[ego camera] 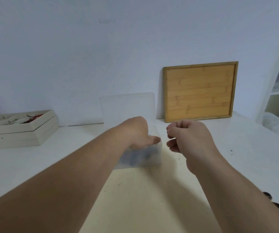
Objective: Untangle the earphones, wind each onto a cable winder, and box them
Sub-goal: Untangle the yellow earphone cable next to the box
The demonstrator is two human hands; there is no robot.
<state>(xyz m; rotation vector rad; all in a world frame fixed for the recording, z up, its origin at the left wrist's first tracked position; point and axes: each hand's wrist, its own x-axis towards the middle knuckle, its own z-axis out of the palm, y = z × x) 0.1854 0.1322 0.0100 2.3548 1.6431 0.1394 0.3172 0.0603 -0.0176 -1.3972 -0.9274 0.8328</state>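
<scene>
Translucent plastic box point(159, 153) sits mid-frame, lid point(127, 106) raised. My left hand point(135, 132) reaches inside, its grip hidden, toward dark shapes, probably the earphones point(135, 158). My right hand point(190, 140), curled on nothing, hangs just right.

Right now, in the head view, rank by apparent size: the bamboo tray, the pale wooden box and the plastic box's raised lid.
1. Bamboo tray, clearly largest.
2. Pale wooden box and raised lid look close; the box runs off the left edge, so I leave them unranked.
</scene>
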